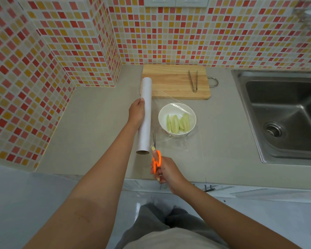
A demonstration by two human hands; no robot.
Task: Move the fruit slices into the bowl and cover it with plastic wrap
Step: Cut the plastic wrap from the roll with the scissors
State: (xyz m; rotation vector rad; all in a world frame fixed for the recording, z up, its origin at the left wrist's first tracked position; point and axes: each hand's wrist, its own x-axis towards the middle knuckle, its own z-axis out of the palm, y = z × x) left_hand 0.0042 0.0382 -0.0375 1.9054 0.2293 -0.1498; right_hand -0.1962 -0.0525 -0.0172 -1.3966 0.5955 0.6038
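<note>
A white bowl (177, 119) on the grey counter holds several pale green fruit slices (179, 123). A clear sheet of plastic wrap (180, 141) stretches from the white roll (145, 115) over the bowl and down onto the counter. My left hand (137, 112) grips the roll from its left side, holding it lengthwise above the counter. My right hand (166, 170) holds orange-handled scissors (155, 155) near the counter's front edge, blades pointing away at the wrap's edge just right of the roll's near end.
A wooden cutting board (172, 81) lies behind the bowl with metal tongs (193, 80) on it. A steel sink (284, 112) fills the right side. Tiled walls close off the back and left. The counter's front edge (115, 177) runs below my hands.
</note>
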